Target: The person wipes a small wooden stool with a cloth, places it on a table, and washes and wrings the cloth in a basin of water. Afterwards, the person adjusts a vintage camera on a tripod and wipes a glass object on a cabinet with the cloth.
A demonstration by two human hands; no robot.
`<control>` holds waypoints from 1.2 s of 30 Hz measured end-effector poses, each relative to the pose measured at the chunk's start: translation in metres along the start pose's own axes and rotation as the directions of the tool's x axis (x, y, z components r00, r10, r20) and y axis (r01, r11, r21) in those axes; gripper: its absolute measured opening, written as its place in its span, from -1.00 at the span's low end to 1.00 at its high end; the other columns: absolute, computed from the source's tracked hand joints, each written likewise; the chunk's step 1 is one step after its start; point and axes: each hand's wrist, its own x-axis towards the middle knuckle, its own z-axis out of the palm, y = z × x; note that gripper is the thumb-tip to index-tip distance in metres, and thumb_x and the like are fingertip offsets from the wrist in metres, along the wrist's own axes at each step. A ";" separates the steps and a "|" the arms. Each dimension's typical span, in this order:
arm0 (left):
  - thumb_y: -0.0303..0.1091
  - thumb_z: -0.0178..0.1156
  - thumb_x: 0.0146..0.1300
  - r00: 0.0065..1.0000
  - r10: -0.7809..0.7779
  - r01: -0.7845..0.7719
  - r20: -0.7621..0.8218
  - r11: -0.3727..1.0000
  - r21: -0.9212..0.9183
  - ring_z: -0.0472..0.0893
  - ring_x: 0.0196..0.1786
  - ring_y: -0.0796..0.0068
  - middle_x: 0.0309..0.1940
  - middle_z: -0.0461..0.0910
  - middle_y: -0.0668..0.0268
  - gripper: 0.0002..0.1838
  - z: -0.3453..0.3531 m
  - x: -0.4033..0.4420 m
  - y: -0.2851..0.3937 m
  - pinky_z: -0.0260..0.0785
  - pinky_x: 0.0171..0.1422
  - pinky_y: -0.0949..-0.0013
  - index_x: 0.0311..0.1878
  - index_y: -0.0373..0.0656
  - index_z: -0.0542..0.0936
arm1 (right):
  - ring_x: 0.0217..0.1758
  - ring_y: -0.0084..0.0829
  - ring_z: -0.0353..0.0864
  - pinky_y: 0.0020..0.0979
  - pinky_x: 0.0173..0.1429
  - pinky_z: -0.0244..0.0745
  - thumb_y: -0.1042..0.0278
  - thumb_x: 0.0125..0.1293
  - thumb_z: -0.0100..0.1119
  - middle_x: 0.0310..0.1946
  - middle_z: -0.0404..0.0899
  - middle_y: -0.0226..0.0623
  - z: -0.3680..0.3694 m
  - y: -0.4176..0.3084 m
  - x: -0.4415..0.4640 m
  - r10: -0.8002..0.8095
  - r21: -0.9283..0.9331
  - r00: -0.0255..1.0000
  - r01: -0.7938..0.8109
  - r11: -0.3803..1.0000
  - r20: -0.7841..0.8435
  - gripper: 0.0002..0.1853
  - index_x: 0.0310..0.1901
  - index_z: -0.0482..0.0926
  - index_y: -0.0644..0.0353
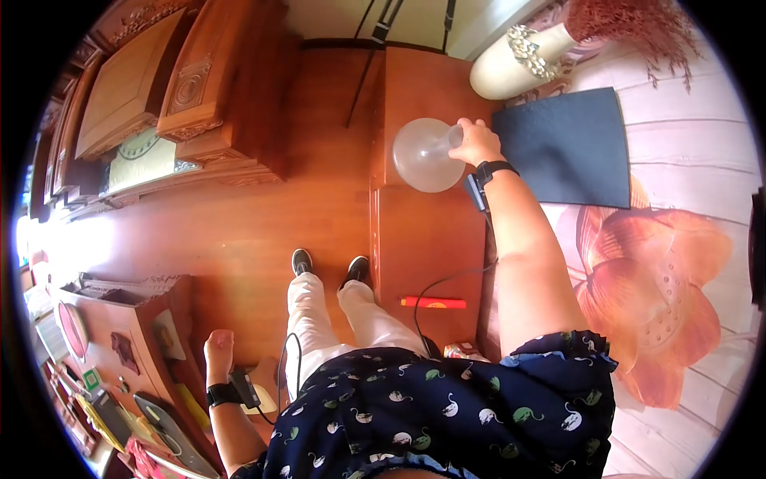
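Note:
My right hand (476, 144) is stretched out over a low reddish-brown wooden cabinet top (427, 239), its fingers closed round the narrow neck of a translucent, round-bodied vase (427, 156). The wide body of the vase points left, above the cabinet; whether it rests on the surface I cannot tell. Close to this hand, on the right, is a flat dark grey panel (562, 148). Low on the left, my left hand (219, 351) hangs beside my leg with its fingers curled in and nothing visible in them. Each wrist wears a black strap with a small device and cable.
A large cream vase (519, 64) with dried red stems lies toward the upper right. A red packet (433, 302) is on the cabinet. Tripod legs (375, 56) stand at the far end. Carved wooden furniture (215, 88) lines the left, and a cluttered cabinet (128, 319) is below it.

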 end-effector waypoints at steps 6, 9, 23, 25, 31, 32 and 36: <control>-0.43 0.18 0.12 0.994 0.070 -0.068 -0.078 0.997 0.022 0.53 -0.49 0.38 -0.53 0.57 0.19 -0.92 0.006 0.008 -0.030 0.37 -0.37 0.38 -0.35 -0.23 0.57 | 0.10 -0.15 0.45 -0.20 0.11 0.40 0.14 -0.22 0.38 0.02 0.40 -0.13 -0.002 0.009 0.011 -0.026 0.002 0.999 0.026 1.000 0.043 -0.28 0.11 0.41 -0.05; -0.37 0.16 0.12 0.995 0.082 -0.074 -0.055 0.987 0.140 0.56 -0.41 0.15 -0.47 0.58 0.06 -0.87 0.006 0.008 -0.029 0.41 -0.30 0.28 -0.34 -0.23 0.57 | 0.08 -0.11 0.44 -0.23 0.11 0.39 0.12 -0.24 0.43 -0.02 0.42 -0.08 0.010 0.021 0.015 -0.125 0.102 0.992 0.127 0.987 -0.027 -0.21 0.15 0.36 -0.01; -0.32 0.10 0.04 0.998 -0.023 0.046 -0.055 0.881 0.471 0.57 -0.35 0.05 -0.43 0.57 0.07 -0.83 -0.013 -0.020 -0.028 0.45 -0.25 0.25 -0.41 -0.18 0.61 | 0.11 -0.07 0.36 -0.16 0.21 0.25 0.40 0.17 0.11 0.02 0.41 -0.07 0.030 0.004 -0.015 -0.349 0.094 0.707 0.505 0.858 -0.615 -0.60 0.08 0.40 0.19; -0.22 0.20 0.05 0.994 -0.108 0.108 -0.029 0.851 0.514 0.59 -0.32 0.10 -0.43 0.60 0.12 -0.79 -0.024 -0.020 -0.059 0.46 -0.17 0.29 -0.35 -0.15 0.63 | 0.02 -0.10 0.43 -0.23 0.11 0.35 0.50 0.18 0.05 -0.07 0.45 -0.10 0.041 -0.001 -0.035 -0.414 0.104 0.684 0.580 0.808 -0.600 -0.67 0.01 0.43 0.21; -0.28 0.10 0.09 0.912 -0.332 0.360 -0.240 0.929 0.084 0.60 -0.16 0.15 -0.30 0.63 0.12 -0.82 -0.080 -0.024 -0.128 0.44 -0.03 0.26 -0.34 -0.11 0.64 | -0.82 -0.36 0.41 -0.32 -0.69 0.32 0.49 0.16 -0.02 -0.72 0.45 -0.24 0.110 0.017 -0.094 -0.134 0.464 0.988 0.153 0.873 -0.075 -0.88 -0.49 0.48 0.18; -0.29 0.11 0.08 0.888 -0.362 0.400 -0.284 0.913 0.085 0.60 -0.14 0.15 -0.29 0.63 0.13 -0.81 -0.090 -0.020 -0.143 0.44 -0.01 0.26 -0.27 -0.11 0.63 | -0.84 -0.49 0.36 -0.45 -0.79 0.18 0.43 0.24 0.00 -0.74 0.41 -0.34 0.128 0.031 -0.099 -0.080 0.495 0.996 0.051 0.867 0.037 -0.82 -0.52 0.44 0.19; -0.30 0.13 0.08 0.820 -0.447 0.461 -0.357 0.886 -0.052 0.57 -0.05 0.17 -0.19 0.61 0.11 -0.74 -0.142 -0.001 -0.198 0.40 0.08 0.27 -0.15 -0.10 0.59 | -0.86 -0.41 0.37 -0.37 -0.76 0.25 0.06 0.34 -0.08 -0.81 0.42 -0.25 0.119 -0.006 -0.168 0.179 0.398 0.939 -0.291 0.870 0.295 -0.48 -0.67 0.41 0.28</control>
